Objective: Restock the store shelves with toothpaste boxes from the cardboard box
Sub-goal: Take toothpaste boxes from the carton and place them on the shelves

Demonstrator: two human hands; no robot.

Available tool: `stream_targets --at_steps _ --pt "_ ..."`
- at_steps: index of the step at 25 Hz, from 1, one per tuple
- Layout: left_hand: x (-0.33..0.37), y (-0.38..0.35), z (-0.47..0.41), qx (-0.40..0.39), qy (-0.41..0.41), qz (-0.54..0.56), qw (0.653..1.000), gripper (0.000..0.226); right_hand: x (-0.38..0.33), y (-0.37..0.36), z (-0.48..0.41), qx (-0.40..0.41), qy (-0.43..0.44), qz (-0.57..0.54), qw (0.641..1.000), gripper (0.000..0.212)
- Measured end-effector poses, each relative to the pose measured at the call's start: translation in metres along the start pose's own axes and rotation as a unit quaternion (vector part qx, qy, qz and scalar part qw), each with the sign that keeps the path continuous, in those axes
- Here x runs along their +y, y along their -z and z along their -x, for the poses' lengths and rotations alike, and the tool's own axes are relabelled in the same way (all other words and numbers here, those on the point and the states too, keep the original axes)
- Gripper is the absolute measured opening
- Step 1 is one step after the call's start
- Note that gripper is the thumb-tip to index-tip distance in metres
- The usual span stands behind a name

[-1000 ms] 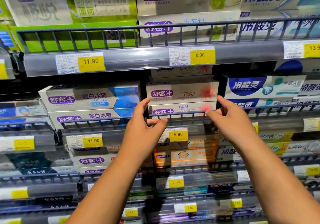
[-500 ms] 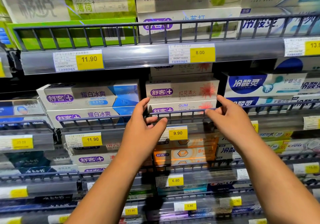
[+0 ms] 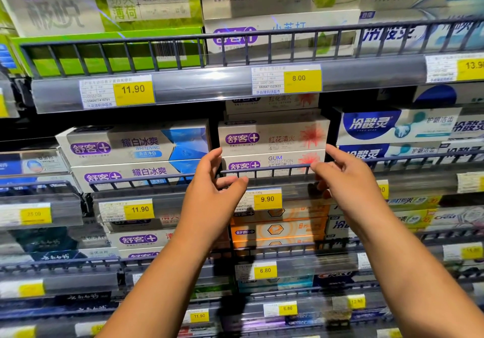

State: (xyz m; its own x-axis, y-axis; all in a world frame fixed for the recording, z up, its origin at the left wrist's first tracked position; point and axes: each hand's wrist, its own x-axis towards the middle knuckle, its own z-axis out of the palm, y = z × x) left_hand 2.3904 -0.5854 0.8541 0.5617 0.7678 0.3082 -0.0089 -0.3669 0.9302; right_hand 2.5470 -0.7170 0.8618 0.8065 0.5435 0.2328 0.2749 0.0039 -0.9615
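two hands squaring a shelved box

two hands flank the lower toothpaste box (image 3: pixel 272 160) behind the shelf rail (image 3: pixel 264 170): left hand (image 3: pixel 213 183) at its 9 o'clock end, right hand (image 3: pixel 348 180) at 3 o'clock. fingers loosely curled; grip on box or rail cannot be told. step, as judged: seating. next: let go, fetch another box.

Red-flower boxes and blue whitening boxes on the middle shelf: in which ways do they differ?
Red-flower boxes carry a red burst; whitening boxes a blue panel. The red-flower tag reads 9.90, the whitening tag 11.90. The left hand and right hand flank the red-flower stack, not the whitening boxes. Shared: white body, purple logo, lying flat.
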Motion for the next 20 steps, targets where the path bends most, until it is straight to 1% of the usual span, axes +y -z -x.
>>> stream_targets --at_steps 3,7,12,14,17,18,20 --pt "0.001 -0.001 0.003 0.002 0.002 0.038 0.999 0.062 0.003 0.001 0.0 0.005 -0.005 -0.025 1.0 0.056" --pt "-0.001 -0.003 0.004 0.007 -0.004 0.046 0.999 0.062 0.007 0.002 -0.002 0.003 -0.001 -0.044 0.999 0.059" --pt "0.004 -0.005 0.005 0.009 -0.003 0.022 1.0 0.063 0.008 0.005 -0.002 -0.029 -0.003 -0.03 0.999 0.062" --pt "0.009 -0.008 0.011 0.029 -0.018 0.022 0.999 0.059 0.01 0.009 -0.002 -0.037 0.003 -0.005 0.999 0.063" --pt "0.015 -0.016 0.028 0.084 -0.081 0.012 0.993 0.049 0.016 0.018 -0.002 -0.012 0.019 0.034 0.999 0.054" --pt "0.017 -0.02 0.032 0.079 -0.096 0.015 0.992 0.047 0.017 0.023 -0.002 0.0 0.02 0.033 0.999 0.047" --pt "0.019 -0.033 0.038 0.022 -0.091 0.049 0.994 0.044 0.018 0.034 0.0 0.018 0.014 0.033 0.999 0.036"
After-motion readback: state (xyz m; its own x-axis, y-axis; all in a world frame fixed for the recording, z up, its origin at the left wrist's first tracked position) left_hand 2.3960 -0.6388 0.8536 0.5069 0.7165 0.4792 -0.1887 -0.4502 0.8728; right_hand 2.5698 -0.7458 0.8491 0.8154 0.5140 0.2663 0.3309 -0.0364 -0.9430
